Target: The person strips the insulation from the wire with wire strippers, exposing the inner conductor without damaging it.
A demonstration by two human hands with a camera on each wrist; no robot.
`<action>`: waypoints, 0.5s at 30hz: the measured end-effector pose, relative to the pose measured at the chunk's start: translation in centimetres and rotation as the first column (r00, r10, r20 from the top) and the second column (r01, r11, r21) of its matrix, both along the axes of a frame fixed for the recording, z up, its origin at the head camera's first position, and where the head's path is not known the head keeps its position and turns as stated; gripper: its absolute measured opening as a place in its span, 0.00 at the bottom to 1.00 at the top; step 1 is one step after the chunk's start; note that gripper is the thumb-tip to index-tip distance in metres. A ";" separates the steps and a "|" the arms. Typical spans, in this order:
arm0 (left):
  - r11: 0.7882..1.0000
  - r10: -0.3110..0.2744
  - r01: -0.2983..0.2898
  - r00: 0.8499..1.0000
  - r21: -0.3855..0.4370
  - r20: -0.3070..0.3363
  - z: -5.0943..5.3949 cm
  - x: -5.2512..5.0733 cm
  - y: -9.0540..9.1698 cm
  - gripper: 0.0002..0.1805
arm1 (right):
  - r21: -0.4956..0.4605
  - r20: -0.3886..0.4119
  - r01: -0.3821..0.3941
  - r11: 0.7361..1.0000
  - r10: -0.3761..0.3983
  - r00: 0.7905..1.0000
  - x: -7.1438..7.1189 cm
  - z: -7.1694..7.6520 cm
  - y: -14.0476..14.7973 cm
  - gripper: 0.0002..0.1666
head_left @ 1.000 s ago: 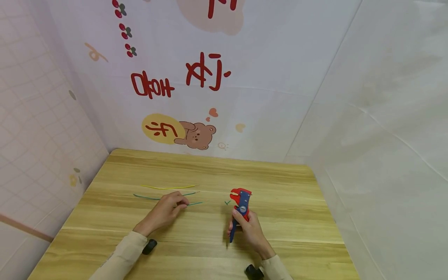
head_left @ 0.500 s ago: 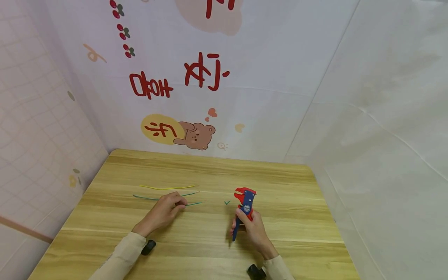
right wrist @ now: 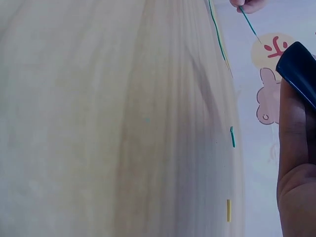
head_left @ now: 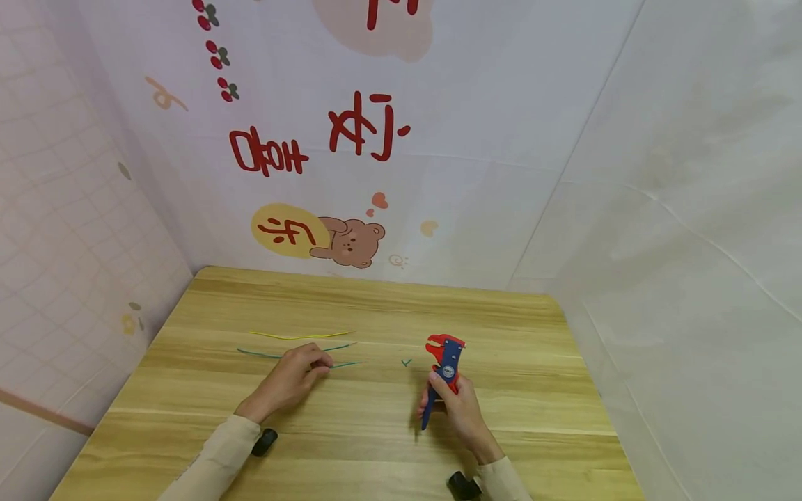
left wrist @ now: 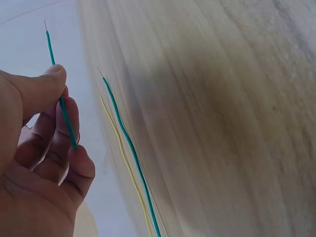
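Observation:
My left hand [head_left: 294, 378] pinches a green wire [left wrist: 50, 48] between thumb and fingers; a thin bare strand sticks out of its tip. Beyond that hand a second green wire [head_left: 338, 347] lies on the table, its middle hidden by the hand. Farther back runs a yellow wire [head_left: 301, 337], and both lying wires show bare ends in the left wrist view. With my right hand [head_left: 462, 412] I grip a wire stripper [head_left: 450, 360] with a blue body and red jaws, held above the table. Only its dark handle end [right wrist: 298, 69] appears in the right wrist view.
Short green offcuts [head_left: 406, 362] lie on the wooden table [head_left: 351, 445] between the hands. A short yellow piece [right wrist: 228, 210] shows in the right wrist view. White printed cloth walls [head_left: 470, 139] stand behind and at both sides.
My right hand has moved to the right with the wire stripper, away from the green offcuts. The left hand stays almost in place with its green wire.

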State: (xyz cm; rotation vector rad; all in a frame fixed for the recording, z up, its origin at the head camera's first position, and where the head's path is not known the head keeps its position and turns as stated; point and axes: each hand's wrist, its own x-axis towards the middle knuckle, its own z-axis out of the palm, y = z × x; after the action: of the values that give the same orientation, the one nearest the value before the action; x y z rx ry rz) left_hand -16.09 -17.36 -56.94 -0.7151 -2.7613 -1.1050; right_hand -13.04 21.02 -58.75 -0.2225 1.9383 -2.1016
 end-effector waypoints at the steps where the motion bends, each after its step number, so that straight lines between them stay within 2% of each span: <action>1: 1.000 0.005 -0.005 1.000 -0.002 0.005 0.0 0.0 0.0 0.06 | 0.000 -0.001 -0.001 1.000 0.001 1.000 0.0 0.0 0.1 0.19; 7: 0.999 0.046 -0.046 0.999 -0.015 0.016 0.0 -0.1 0.0 0.05 | -0.002 -0.004 0.015 1.000 -0.015 1.000 -0.1 0.0 0.4 0.18; 15: 0.997 0.066 -0.066 0.998 -0.036 0.007 -0.3 -0.2 -0.2 0.05 | 0.017 0.007 0.074 0.997 -0.074 0.997 -0.2 0.2 1.2 0.21</action>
State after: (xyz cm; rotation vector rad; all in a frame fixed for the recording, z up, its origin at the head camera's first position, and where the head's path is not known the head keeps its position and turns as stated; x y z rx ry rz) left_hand -16.30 -17.51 -57.23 -0.6192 -2.7964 -1.0512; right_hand -13.25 22.21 -58.53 -0.1418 1.9876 -2.1283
